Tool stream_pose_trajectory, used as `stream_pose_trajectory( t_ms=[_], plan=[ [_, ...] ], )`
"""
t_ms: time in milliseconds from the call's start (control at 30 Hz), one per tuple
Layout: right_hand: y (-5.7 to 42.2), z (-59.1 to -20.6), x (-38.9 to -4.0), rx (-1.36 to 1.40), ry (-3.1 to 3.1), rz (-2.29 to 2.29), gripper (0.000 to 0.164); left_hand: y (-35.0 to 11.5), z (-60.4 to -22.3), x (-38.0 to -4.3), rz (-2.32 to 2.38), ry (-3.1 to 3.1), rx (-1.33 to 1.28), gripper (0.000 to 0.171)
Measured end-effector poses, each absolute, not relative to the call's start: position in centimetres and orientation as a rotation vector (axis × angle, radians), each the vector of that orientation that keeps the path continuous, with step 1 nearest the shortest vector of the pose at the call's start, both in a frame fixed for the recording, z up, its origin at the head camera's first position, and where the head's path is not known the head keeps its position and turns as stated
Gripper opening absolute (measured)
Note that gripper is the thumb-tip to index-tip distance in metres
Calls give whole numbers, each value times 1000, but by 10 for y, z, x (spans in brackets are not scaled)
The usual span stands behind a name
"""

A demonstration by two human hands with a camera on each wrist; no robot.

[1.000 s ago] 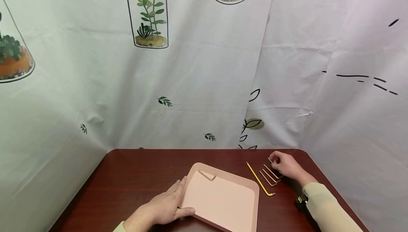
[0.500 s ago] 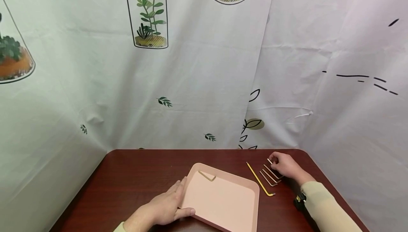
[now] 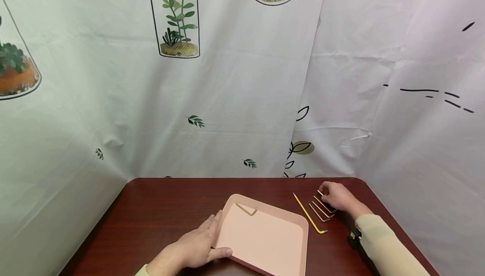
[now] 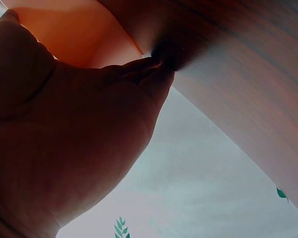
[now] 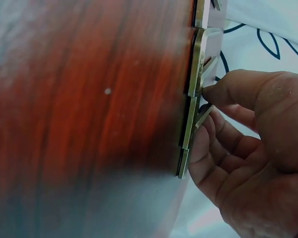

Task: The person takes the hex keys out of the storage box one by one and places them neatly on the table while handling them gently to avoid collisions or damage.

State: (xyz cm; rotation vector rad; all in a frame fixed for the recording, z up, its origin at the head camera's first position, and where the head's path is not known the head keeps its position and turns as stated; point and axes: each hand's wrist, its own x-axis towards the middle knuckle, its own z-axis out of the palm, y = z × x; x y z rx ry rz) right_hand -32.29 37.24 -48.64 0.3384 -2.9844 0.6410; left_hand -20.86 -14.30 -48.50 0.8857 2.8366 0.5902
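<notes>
In the head view a shallow pink tray [image 3: 261, 242] stands on the table, with one L-shaped hex key [image 3: 246, 209] in its far left corner. My left hand [image 3: 197, 240] lies along the tray's left side, fingers straight, thumb over the near rim. The left wrist view shows that palm [image 4: 74, 134] dark against the tray wall [image 4: 99, 29]. At the far right, my right hand [image 3: 339, 196] pinches a thin metal hex key [image 3: 320, 192] between thumb and fingertips, its end poking out. Other metal hex keys [image 3: 318, 212] lie beside it. The right wrist view shows several keys [image 5: 196, 64] edge-on by the fingertips.
A longer yellow hex key [image 3: 307, 213] lies between the tray and the metal keys. The dark red wooden table [image 3: 170, 200] ends at a white printed curtain [image 3: 227, 99] behind and on both sides. A black wrist device [image 3: 355, 238] sits at the right sleeve.
My right hand and forearm have shifted slightly left and toward me, and the end of the pinched hex key has moved a little with them. The left hand and tray look unchanged.
</notes>
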Motion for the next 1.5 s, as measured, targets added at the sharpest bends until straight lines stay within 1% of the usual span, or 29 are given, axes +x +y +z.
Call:
stream_pose_trajectory(
  t_ms=[467,800,1500],
  plan=[
    [371,-486,-324,347,-3011,602,12,-144,-484,-207,598,2819,865,118],
    [370,-484,-324,345,-3029,576,11,-144,-487,-208,590,2847,899,117],
    [371,-482,-325,299,-3053,554,18,-144,-484,-208,588,2830,884,118]
  ],
)
